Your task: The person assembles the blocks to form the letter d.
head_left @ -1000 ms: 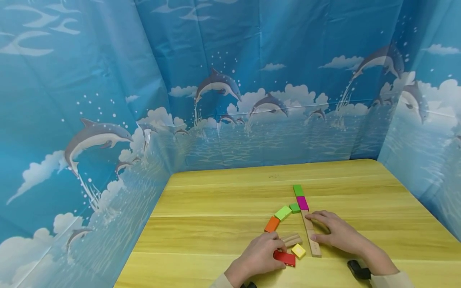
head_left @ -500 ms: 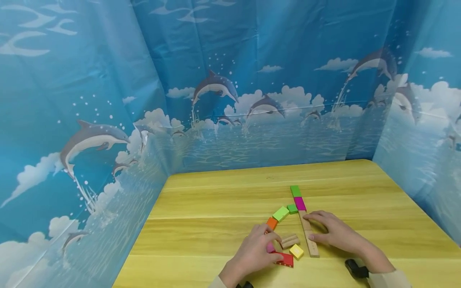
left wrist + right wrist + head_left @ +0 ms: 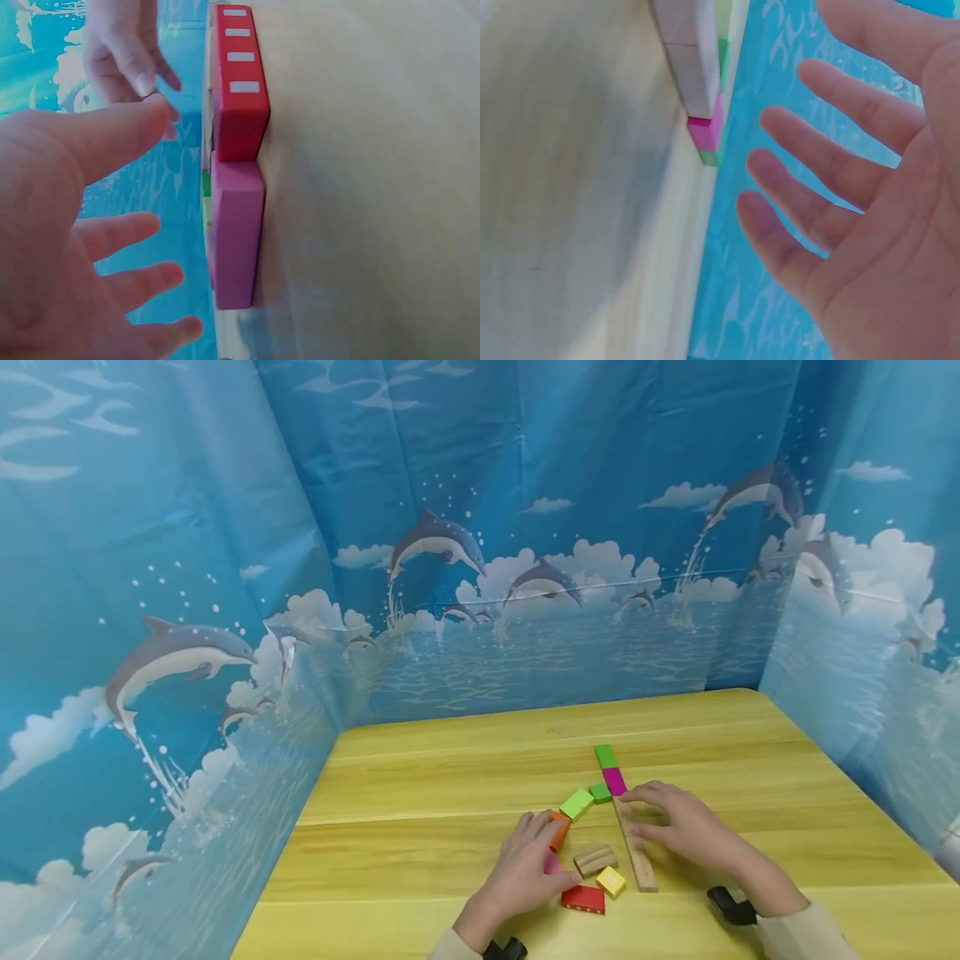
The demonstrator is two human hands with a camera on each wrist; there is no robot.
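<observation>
My left hand, fingers spread and relaxed, hovers over a pink block and partly covers an orange block. In the left wrist view, the pink block's end meets a red block with white marks, and the hand's fingers surround nothing. My right hand lies along the right side of a row of plain wooden blocks, fingers extended and gripping nothing. Beyond that row, in line with it, come a magenta block and a green block.
A light green block and a small green block curve from the orange block to the row. Inside the curve lie a grooved wooden block and a yellow block. A dolphin-print curtain stands behind the table.
My left hand has released the red block and shifted up and left, toward the orange block; its fingers have spread. The right hand stays beside the wooden row. The head view has shifted slightly.
</observation>
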